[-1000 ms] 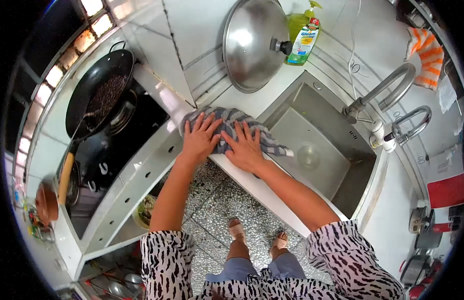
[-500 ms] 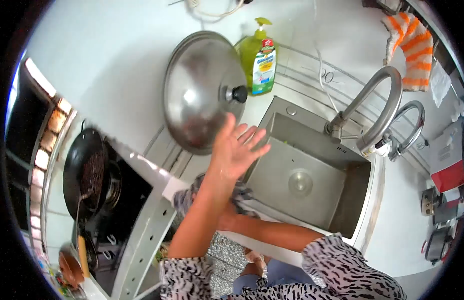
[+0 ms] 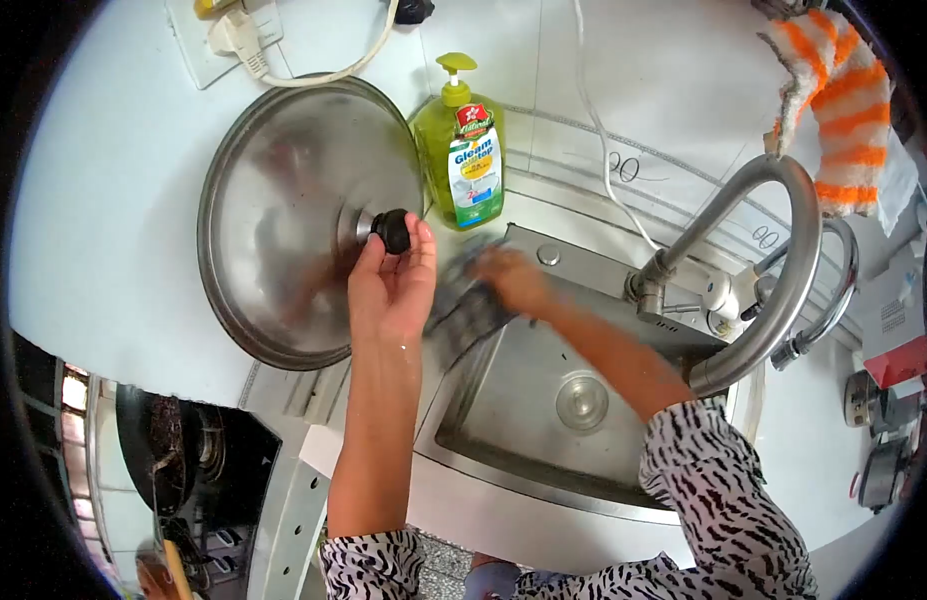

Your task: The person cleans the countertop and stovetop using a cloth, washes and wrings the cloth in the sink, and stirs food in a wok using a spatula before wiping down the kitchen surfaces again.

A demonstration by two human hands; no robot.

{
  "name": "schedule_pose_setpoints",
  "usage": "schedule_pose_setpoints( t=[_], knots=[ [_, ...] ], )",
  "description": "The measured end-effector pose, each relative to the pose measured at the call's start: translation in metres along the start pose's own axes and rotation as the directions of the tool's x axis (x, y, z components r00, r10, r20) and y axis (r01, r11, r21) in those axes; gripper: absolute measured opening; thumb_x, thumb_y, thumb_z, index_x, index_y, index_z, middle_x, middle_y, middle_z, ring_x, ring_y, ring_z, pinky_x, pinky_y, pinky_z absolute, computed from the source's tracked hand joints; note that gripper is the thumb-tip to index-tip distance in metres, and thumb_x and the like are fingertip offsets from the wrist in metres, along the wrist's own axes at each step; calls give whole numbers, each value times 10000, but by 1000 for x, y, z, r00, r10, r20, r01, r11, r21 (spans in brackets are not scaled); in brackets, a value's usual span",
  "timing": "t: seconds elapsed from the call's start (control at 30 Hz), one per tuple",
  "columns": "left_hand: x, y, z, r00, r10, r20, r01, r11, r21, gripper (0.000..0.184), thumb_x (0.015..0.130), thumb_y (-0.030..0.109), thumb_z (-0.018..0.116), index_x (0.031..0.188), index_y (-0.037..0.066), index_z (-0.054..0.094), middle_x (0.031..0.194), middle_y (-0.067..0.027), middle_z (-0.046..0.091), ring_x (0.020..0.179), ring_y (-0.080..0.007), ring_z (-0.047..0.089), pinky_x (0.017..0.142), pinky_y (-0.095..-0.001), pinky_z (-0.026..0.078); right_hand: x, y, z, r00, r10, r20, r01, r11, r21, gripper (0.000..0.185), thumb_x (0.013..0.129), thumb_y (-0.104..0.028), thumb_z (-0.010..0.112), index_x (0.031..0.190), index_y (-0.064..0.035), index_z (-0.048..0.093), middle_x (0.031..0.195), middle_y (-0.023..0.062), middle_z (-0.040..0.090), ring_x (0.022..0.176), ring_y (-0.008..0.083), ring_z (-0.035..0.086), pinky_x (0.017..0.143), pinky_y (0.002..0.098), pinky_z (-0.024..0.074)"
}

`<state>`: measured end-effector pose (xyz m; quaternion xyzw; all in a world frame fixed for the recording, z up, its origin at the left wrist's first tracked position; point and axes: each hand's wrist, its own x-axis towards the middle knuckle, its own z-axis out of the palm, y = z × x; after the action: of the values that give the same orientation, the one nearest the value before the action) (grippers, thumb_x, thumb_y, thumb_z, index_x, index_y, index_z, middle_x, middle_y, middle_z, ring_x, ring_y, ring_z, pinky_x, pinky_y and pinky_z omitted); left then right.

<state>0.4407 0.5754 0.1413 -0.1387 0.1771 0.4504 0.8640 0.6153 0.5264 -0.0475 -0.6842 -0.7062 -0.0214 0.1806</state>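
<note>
My left hand (image 3: pixel 395 280) has its fingers closed around the black knob (image 3: pixel 391 231) of a large steel wok lid (image 3: pixel 283 200), which leans against the tiled wall. In my right hand (image 3: pixel 518 283), blurred by motion, is a dark grey patterned cloth (image 3: pixel 468 322). It lies over the counter strip and the left rim of the steel sink (image 3: pixel 523 400). Just behind the cloth stands a green pump bottle of dish soap (image 3: pixel 465 150), upright and touched by neither hand.
A curved steel faucet (image 3: pixel 798 230) arches over the sink's right side. An orange-striped towel (image 3: pixel 848 110) hangs at upper right. At lower left a black wok (image 3: pixel 153 450) sits on the stove. A white plug (image 3: pixel 241 42) with a cord is above the lid.
My left hand, spread in the air before, has closed on the lid's knob. My right hand has carried the cloth up from the sink's front corner toward the soap bottle. The view has shifted.
</note>
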Motion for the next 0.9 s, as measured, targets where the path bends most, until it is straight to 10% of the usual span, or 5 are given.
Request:
schedule_pose_setpoints(
  t=[0.17,0.4,0.6,0.7,0.9],
  knots=[
    [4,8,-13,997,-36,-75,42,996,83,235,868,114,416,1012,-71,426,994,-191,485,932,-284,514,843,-412,426,-23,82,-33,826,553,-115,-562,789,-247,288,723,-59,503,1009,-36,525,992,187,532,894,326,546,715,369,483],
    [9,15,-18,986,-57,-159,81,985,151,257,869,134,423,1031,-66,421,1007,-174,485,935,-282,516,847,-408,426,-95,39,-107,861,503,77,-429,798,-423,131,706,-52,526,817,-11,584,884,183,565,832,315,556,713,372,473],
    [17,21,-22,985,-80,-151,113,968,224,294,861,161,452,1058,-55,410,1059,-157,467,970,-312,502,846,-443,425,-208,-23,-168,438,898,37,-719,325,614,252,784,-20,411,999,-27,540,875,116,574,802,190,564,721,328,460],
    [19,22,-23,992,-52,-116,83,956,280,310,856,190,464,1041,-55,421,1092,-158,443,1006,-336,476,865,-452,414,-263,-44,-219,291,905,311,-49,-310,949,267,810,-30,362,1033,-23,509,876,58,563,758,155,548,681,278,447],
    [-6,26,-18,982,-142,-128,175,938,299,627,847,248,480,1235,-102,135,1206,-233,320,1096,-378,396,932,-508,326,-271,2,-183,239,962,-135,-159,176,972,268,802,-31,391,1051,-16,489,886,59,549,836,138,533,776,263,421]
  ],
)
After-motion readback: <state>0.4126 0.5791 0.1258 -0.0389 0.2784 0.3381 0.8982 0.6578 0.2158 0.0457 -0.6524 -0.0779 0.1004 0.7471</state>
